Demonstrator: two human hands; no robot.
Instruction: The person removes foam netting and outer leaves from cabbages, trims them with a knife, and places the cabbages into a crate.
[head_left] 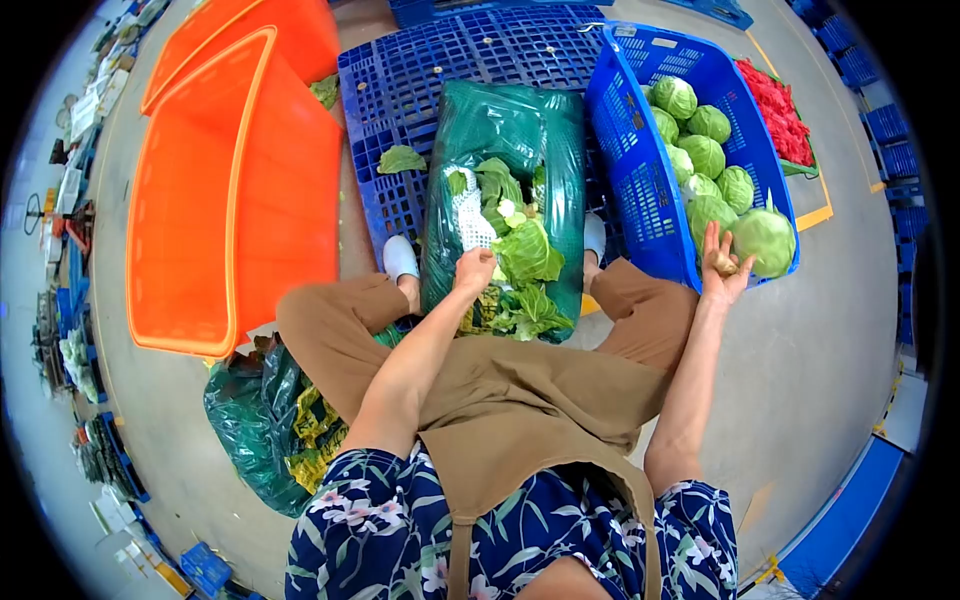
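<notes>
My left hand (pixel 475 271) is closed at the lower end of a white foam net sleeve (pixel 470 212), which lies over a green plastic-wrapped bundle (pixel 505 125). Loose cabbage leaves (pixel 527 250) are strewn beside it on the bundle. On the other side, my right hand (pixel 727 266) is turned palm up with its fingers apart, at the near end of a blue crate (pixel 640 180). A pale green cabbage (pixel 765 243) sits right beside its fingers and thumb, over the crate's near corner. Several more cabbages (pixel 705 155) fill the crate. A small brownish patch in my palm is unclear.
Orange bins (pixel 190 220) stand to the left. Under the bundle lies a blue pallet (pixel 390 120), with a stray leaf (pixel 402 159) on it. Dark green plastic bags (pixel 255 420) rest on the floor by my left knee. Red packed goods (pixel 775 110) are beyond the crate.
</notes>
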